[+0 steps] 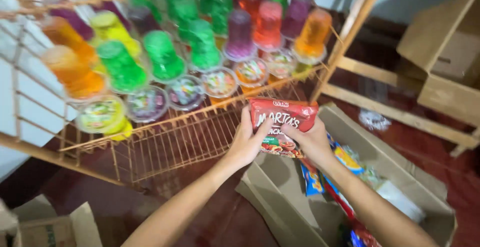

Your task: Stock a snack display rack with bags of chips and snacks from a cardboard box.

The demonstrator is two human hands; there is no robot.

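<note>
Both my hands hold one red snack packet (283, 118) upright at the front edge of an orange wire rack shelf (170, 142). My left hand (247, 139) grips the packet's left side. My right hand (311, 139) grips its right side and lower corner. The packet hovers just above an open cardboard box (400, 174) with more snack packets (340, 172) inside. Rows of coloured jelly cups (165, 57) in green, orange, yellow, purple and red fill the shelf behind the packet.
The rack's wooden frame (350, 27) slants up at the right, with crossbars (395, 112) behind the box. Another cardboard box (445, 52) sits at the top right, and one more (50, 227) at the bottom left. The floor (220, 222) is dark red.
</note>
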